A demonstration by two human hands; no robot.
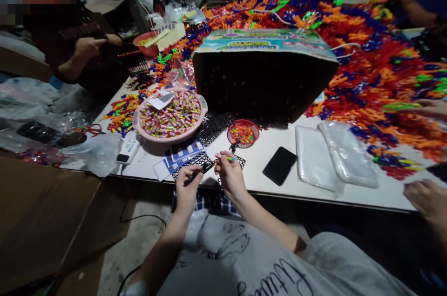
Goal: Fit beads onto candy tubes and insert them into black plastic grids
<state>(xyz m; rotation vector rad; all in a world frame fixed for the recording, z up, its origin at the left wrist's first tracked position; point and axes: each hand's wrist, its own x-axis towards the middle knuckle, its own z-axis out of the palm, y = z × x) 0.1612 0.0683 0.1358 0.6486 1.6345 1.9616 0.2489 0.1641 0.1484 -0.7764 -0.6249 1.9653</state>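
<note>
At the table's near edge, my left hand (187, 184) is closed around a slim black plastic piece (207, 166), whose end points toward the other hand. My right hand (230, 176) pinches a small multicoloured stick-like piece (230, 158) close to that end; whether the two pieces touch is unclear. Beneath and around the hands lie black lattice plastic parts (191, 161) and blue-and-white printed cards (184, 152). Just beyond, a red mesh basket (257, 132) holds tiny orange, yellow and green bits. A pink basin (167, 137) full of small colourful capped pieces stands to the left.
An open-fronted carton (265, 43) stands behind the basket. Colourful plastic pieces (370, 68) heap across the back and right. A black phone (280, 165) and clear plastic bags (316, 158) lie at right, a white device (129, 149) at left. Other people's hands (87, 48) show on both sides.
</note>
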